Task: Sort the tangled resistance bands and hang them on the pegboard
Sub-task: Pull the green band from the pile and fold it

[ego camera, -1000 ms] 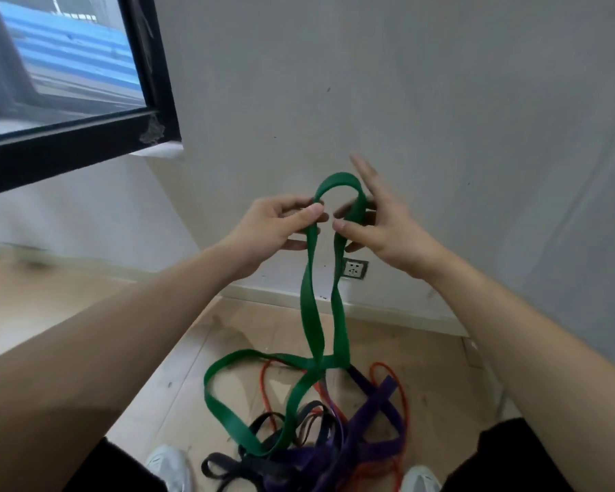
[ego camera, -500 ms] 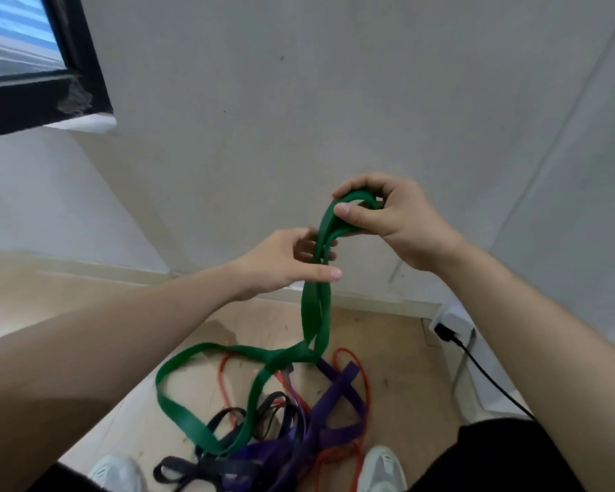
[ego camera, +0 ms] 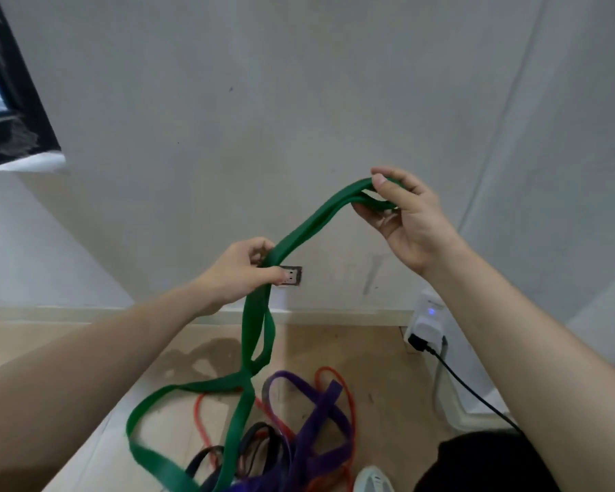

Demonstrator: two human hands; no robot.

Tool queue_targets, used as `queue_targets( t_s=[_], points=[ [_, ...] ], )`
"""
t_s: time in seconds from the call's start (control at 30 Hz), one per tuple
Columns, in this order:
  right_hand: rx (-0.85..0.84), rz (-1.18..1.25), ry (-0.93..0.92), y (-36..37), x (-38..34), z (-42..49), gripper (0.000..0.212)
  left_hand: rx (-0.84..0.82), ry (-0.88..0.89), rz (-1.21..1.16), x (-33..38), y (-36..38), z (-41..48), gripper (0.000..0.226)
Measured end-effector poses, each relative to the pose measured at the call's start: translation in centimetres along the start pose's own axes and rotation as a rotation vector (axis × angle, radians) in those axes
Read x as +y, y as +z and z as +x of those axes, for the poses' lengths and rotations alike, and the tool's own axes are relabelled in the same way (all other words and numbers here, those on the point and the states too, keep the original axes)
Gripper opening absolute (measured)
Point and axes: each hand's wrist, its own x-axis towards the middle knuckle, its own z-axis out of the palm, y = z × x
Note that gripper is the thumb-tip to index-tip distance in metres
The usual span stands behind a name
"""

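Note:
A wide green resistance band (ego camera: pixel 311 221) runs between both hands. My right hand (ego camera: pixel 405 218) pinches its folded top end, held high at the right. My left hand (ego camera: pixel 242 271) grips both strands lower down at the centre. Below my left hand the green band hangs, crosses itself and trails in a loop onto the floor. There it lies among a tangle of a purple band (ego camera: pixel 320 413), a thin red-orange band (ego camera: pixel 341 388) and a dark navy band (ego camera: pixel 260 442). No pegboard is in view.
A plain grey wall fills the view, with a wall socket (ego camera: pixel 292 275) behind my left hand. A white device (ego camera: pixel 427 317) with a black plug and cable (ego camera: pixel 465 385) stands by the skirting at the right. A dark window frame (ego camera: pixel 18 129) is at upper left. One white shoe (ego camera: pixel 373 479) shows at the bottom.
My right hand has lifted the green band's end up and to the right. My left hand stays lower on the strands, so the band now stretches slanted between the hands.

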Motion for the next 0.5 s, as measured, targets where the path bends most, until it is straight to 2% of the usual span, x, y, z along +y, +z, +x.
queue_targets(
  t_s=[0.1, 0.17, 0.23, 0.33, 0.43, 0.5],
  points=[
    [0.088, 0.009, 0.066, -1.6, 0.0, 0.6, 0.008, 0.041, 0.024, -0.111, 1.2, -1.7, -0.1, 0.022],
    [0.096, -0.052, 0.124, -2.6, 0.6, 0.9, 0.009, 0.077, 0.043, -0.175, 1.8, -3.0, -0.5, 0.03],
    [0.056, -0.126, 0.194, -3.1, 1.7, 1.0, 0.013, 0.124, 0.049, -0.226, 2.2, -4.0, -0.9, 0.041],
    [-0.081, -0.245, 0.322, -2.7, 3.4, 0.8, 0.022, 0.182, 0.059, -0.3, 2.7, -5.2, -1.5, 0.038],
    [-0.203, -0.588, 0.389, -1.7, 5.0, 0.7, 0.028, 0.213, 0.084, -0.347, 3.3, -6.2, -2.2, 0.038],
    [-0.207, -0.805, 0.32, -0.7, 5.6, 0.6, 0.032, 0.224, 0.091, -0.347, 3.5, -6.6, -2.4, 0.036]
  ],
)
